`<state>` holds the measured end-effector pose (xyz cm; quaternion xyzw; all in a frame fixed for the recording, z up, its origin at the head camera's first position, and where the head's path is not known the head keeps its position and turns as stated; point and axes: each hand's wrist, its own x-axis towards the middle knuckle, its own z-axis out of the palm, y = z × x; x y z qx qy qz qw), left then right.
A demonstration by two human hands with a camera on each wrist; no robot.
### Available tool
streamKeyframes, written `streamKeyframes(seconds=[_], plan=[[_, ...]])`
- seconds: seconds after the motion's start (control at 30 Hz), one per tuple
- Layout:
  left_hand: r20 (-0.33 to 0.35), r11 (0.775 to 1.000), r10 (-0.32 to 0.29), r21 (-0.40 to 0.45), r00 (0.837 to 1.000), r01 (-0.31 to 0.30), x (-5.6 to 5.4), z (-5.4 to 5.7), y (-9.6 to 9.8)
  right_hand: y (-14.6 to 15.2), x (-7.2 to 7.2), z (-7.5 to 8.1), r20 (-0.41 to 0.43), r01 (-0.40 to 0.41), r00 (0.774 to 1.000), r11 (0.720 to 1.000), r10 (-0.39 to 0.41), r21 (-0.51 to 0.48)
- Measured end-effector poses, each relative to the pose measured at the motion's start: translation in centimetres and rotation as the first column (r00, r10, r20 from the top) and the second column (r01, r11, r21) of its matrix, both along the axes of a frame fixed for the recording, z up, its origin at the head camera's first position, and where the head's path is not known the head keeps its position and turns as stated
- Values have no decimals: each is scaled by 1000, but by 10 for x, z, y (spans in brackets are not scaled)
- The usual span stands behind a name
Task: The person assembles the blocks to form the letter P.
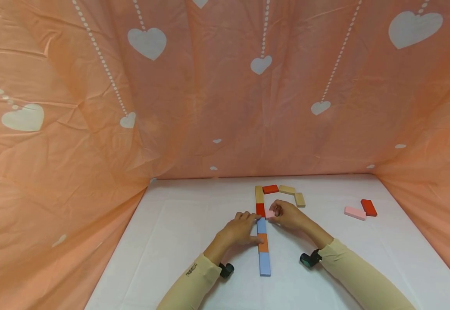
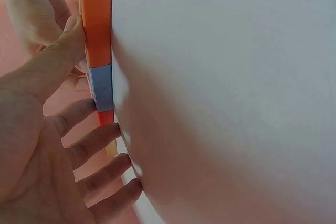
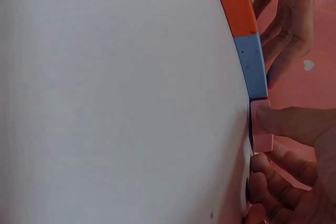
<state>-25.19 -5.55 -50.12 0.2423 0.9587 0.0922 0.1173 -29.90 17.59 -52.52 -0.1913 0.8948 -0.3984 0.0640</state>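
A straight column of flat blocks runs toward me: a wooden block (image 1: 259, 194), a red block (image 1: 260, 209), a light blue block (image 1: 261, 225), an orange block (image 1: 263, 243) and another light blue block (image 1: 264, 264). My left hand (image 1: 240, 230) lies along the column's left side, fingers spread. Its thumb touches the orange block and its index fingertip is beside the upper light blue one, as the left wrist view shows. My right hand (image 1: 290, 215) pinches a pink block (image 3: 262, 129) between thumb and fingers, right against the column's right side near the red block.
From the column's far end, a red block (image 1: 270, 189), a wooden block (image 1: 287, 190) and a tilted wooden block (image 1: 300, 199) curve off rightward. Farther right lie a pink block (image 1: 354, 213) and a red block (image 1: 369, 207). An orange curtain (image 1: 225, 107) stands behind the white table (image 1: 194, 198).
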Motion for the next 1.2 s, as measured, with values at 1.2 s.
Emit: streamKeyframes(seconds=[1.2], plan=[[16,1000,20,7,1000,-20,-1,-2,0,8,12,0,-3,8,1000,1000,-8,-12]])
